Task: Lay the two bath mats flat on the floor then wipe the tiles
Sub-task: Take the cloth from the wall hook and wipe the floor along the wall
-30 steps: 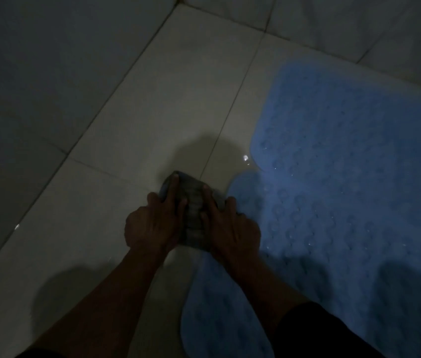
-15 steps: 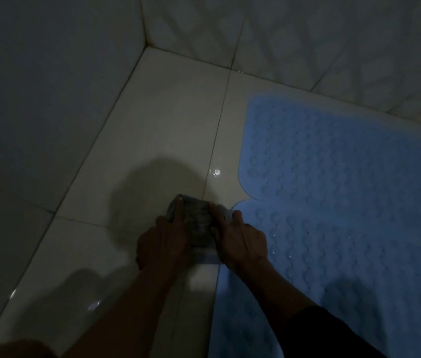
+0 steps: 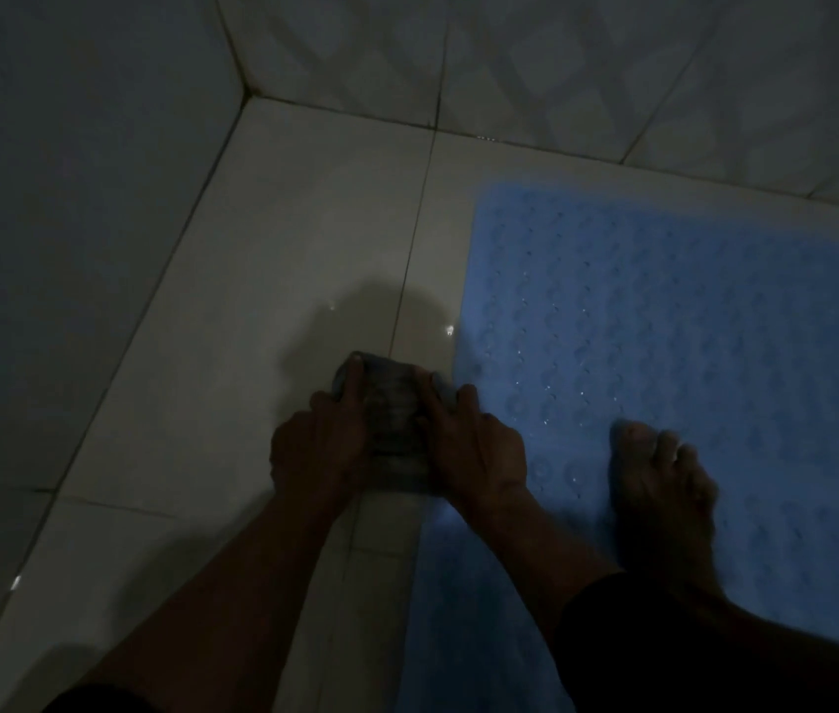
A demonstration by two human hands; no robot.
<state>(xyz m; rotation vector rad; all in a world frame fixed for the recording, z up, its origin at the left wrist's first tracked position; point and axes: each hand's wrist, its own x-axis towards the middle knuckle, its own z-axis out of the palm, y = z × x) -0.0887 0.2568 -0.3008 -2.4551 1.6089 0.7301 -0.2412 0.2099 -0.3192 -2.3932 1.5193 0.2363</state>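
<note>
A folded grey cloth (image 3: 391, 419) lies on the pale floor tiles (image 3: 304, 239), pressed down by both hands. My left hand (image 3: 322, 445) holds its left side and my right hand (image 3: 474, 445) its right side, fingers pointing toward the far wall. A blue bath mat (image 3: 664, 311) with a bumpy surface lies flat on the floor to the right, its left edge touching my right hand. Whether this blue surface is one mat or two I cannot tell in the dim light.
My bare right foot (image 3: 664, 496) stands on the blue mat. Tiled walls (image 3: 72, 198) meet in a corner (image 3: 252, 92) at the far left. The light is dim and the tiles show small wet glints.
My hands have pushed the cloth forward along the tile beside the mat's edge. The view has tilted up toward the wall corner, and my right foot has come into view on the mat.
</note>
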